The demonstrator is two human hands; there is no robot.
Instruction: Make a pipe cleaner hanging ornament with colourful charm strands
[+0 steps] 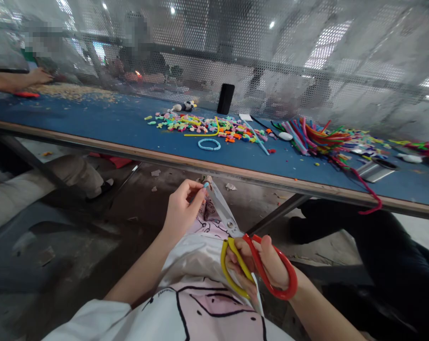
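My left hand (186, 203) pinches a small light-blue piece (206, 184) between thumb and fingertips, above my lap. My right hand (257, 265) grips a pair of scissors (229, 224) with one red and one yellow handle. The blade tips reach up beside the light-blue piece; whether they touch it I cannot tell. On the blue table beyond lie a light-blue ring (209, 145), a bent yellow pipe cleaner (202, 135) and a spread pile of small colourful twisted pieces (196, 124).
A bundle of colourful pipe cleaners (307, 135) and a metal spool (378, 170) lie on the table's right side. A black upright block (225, 98) stands behind the pile. At far left a co-worker's hand (40, 76) rests near tan scraps. Perforated metal sheeting lines the back.
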